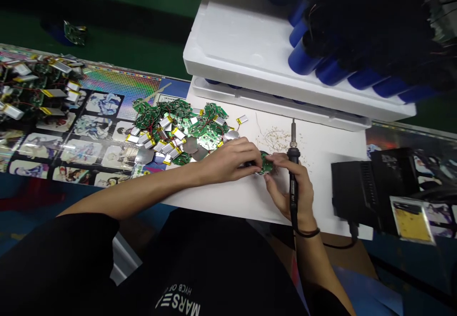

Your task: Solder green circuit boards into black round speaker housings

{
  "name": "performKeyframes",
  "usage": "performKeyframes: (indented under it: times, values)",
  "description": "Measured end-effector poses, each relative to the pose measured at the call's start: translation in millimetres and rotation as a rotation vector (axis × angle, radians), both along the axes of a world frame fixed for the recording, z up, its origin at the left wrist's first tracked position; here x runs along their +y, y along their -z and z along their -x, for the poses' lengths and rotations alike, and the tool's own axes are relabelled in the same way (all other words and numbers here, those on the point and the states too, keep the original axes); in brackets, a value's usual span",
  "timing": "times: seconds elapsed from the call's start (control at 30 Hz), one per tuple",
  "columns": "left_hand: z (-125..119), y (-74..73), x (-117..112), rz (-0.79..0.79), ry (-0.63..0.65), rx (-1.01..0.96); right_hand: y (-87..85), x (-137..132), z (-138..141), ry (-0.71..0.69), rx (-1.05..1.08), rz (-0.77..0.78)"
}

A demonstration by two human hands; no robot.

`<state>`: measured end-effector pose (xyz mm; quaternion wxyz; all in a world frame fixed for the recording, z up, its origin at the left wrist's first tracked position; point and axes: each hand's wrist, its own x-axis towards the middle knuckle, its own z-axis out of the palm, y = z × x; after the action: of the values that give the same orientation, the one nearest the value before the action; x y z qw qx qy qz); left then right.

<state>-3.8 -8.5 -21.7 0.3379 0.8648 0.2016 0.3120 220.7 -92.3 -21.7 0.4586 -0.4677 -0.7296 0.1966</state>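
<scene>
A small green circuit board (264,164) is between my two hands, over the white work surface. My left hand (241,160) is closed, with its fingertips on the board's left edge. On the other side, my right hand (294,182) pinches the board between thumb and fingers. A black soldering iron (293,159) lies across that same right hand, its metal tip pointing away from me. My fingers hide much of the board. Just left of my left hand lies a heap of green circuit boards (210,133) with small silver battery cells (174,152) wired to them.
Behind the hands, white foam trays (243,44) hold several blue cylinders (303,59). Tiny yellowish scraps (278,137) are scattered on the white sheet (228,197). A black box (353,187) with a cable stands at right. More boards with cells (39,87) are piled far left.
</scene>
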Motion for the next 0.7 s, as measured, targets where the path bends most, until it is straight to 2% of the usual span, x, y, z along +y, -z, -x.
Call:
performKeyframes:
  times: [0.23,0.43,0.53,0.6,0.7]
  values:
    - [1.4,1.8,1.1,-0.024,-0.004,0.01,5.4,-10.5,18.1,0.187,-0.084,-0.093]
    - [3.0,-2.6,4.6,-0.037,0.055,0.018,1.8,-9.7,13.7,0.167,-0.214,-0.196]
    - [2.8,-4.5,5.0,-0.094,0.058,0.037,1.1,-12.9,11.3,0.154,-0.232,-0.185]
    - [2.8,-5.4,5.3,-0.152,0.059,0.065,-1.8,-18.6,10.5,0.16,-0.165,-0.126]
    - [3.1,-6.5,5.6,-0.225,0.058,0.105,-13.6,-29.4,9.1,0.231,0.102,-0.028]
